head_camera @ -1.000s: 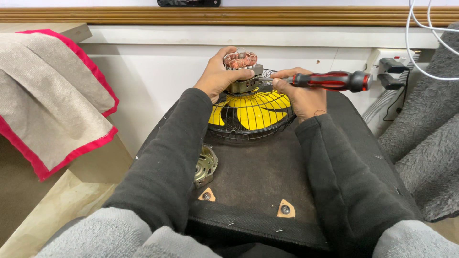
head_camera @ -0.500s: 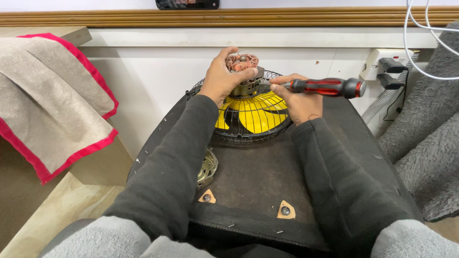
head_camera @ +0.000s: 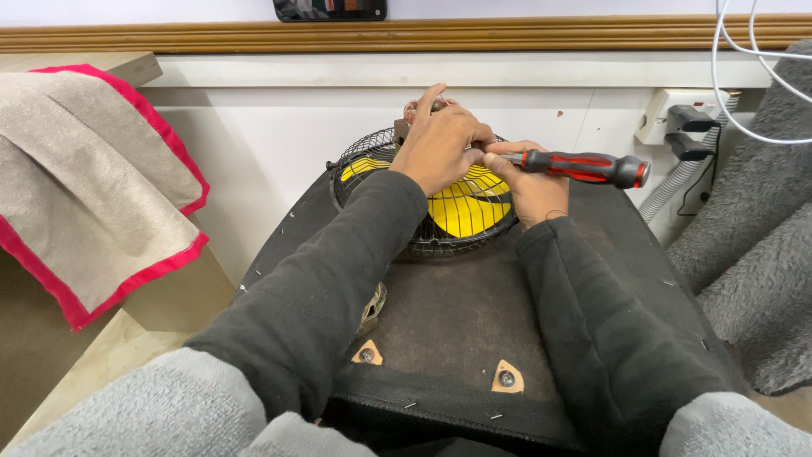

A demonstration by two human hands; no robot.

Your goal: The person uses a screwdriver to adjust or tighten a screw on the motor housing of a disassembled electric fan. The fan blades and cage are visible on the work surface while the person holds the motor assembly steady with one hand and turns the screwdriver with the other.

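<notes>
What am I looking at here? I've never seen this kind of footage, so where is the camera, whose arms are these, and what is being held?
The camera sits on a person's head and looks down, so the two dark-sleeved arms are the wearer's own. There is no machine, only bare hands. The left hand rests on top of the motor part at the middle of a small fan with yellow blades inside a black wire cage. The right hand holds a red and black screwdriver, its tip hidden behind the left hand. The fan lies on a black padded board. A beige cloth with a red border hangs to the left.
</notes>
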